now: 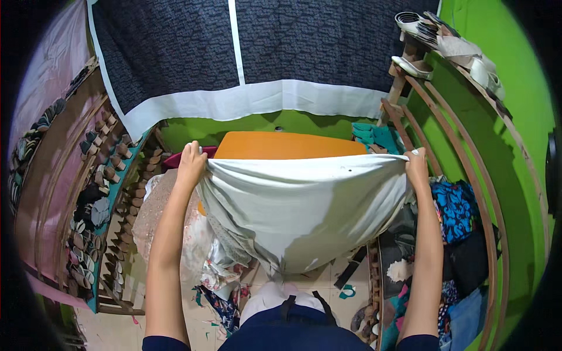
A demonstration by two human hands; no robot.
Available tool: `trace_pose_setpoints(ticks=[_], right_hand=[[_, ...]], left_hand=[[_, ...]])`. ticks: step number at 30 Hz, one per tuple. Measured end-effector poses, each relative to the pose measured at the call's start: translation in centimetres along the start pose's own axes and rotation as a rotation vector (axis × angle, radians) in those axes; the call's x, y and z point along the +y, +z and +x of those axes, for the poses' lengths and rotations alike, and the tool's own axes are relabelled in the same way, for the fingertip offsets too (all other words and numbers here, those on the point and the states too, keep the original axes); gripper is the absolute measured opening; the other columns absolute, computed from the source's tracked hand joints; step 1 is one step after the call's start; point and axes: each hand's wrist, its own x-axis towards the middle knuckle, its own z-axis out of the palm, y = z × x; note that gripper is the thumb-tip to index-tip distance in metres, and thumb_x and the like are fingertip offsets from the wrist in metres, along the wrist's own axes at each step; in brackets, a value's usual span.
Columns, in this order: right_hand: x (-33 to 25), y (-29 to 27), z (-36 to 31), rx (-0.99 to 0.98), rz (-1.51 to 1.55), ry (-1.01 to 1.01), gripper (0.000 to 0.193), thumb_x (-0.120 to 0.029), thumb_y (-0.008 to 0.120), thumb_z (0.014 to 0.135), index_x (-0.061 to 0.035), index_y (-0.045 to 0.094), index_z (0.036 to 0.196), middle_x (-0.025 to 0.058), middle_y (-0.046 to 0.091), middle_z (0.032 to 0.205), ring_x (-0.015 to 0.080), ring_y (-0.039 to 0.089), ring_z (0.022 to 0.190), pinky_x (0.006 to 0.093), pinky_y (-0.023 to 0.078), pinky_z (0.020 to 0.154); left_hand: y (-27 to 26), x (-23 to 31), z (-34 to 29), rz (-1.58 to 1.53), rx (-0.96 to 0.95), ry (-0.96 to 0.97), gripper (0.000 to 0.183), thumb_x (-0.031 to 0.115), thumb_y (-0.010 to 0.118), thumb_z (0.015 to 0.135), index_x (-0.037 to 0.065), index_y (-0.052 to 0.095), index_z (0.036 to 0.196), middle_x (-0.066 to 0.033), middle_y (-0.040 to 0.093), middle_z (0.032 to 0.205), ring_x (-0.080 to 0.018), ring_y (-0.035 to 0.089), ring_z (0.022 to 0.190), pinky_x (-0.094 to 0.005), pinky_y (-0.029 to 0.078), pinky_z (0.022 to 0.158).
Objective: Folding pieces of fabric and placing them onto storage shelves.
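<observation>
A white cloth (293, 199) hangs stretched between my two raised hands, its lower part drooping in front of me. My left hand (192, 164) is closed round its upper left corner. Over at the upper right corner, my right hand (417, 167) grips the edge with bent fingers. Behind the cloth's top edge shows an orange panel (287, 145), its lower part hidden. Left of the cloth lies a heap of pale lace and floral fabric (175, 234), partly covered by my left forearm.
A wooden rack (102, 216) with many shoes stands at left. Wooden rails (468, 158) and a shelf with white shoes (477, 70) run along the right. Folded clothes, including blue patterned fabric (453, 210), lie at right. Dark curtains (328, 47) hang ahead. Scraps litter the tiled floor (319, 286).
</observation>
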Motion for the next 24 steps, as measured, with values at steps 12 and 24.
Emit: trace_pose_setpoints(ticks=[12,24], right_hand=[[-1.9,5.6,12.8,0.347,-0.136,0.161,0.03,-0.008,0.051,0.074,-0.0138,0.062,0.102,0.001,0.059,0.105,0.0207,0.05,0.103,0.0388,0.032,0.092],[-3.2,18.4,22.4,0.343,-0.24,0.239,0.024,-0.006,0.055,0.072,-0.0091,0.064,0.094,0.0075,0.061,0.1,0.0256,0.05,0.105,0.0422,0.029,0.098]], left_hand=[[5.1,-3.3,12.1,-0.029,0.315,-0.203,0.01,0.005,0.052,0.071,0.002,0.056,0.078,-0.0143,0.05,0.101,-0.0305,0.05,0.091,-0.0377,0.046,0.072],[20.8,-6.9,22.2,-0.148,0.13,-0.307,0.012,0.004,0.057,0.068,0.004,0.057,0.08,-0.0151,0.05,0.096,-0.0335,0.049,0.09,-0.0405,0.046,0.07]])
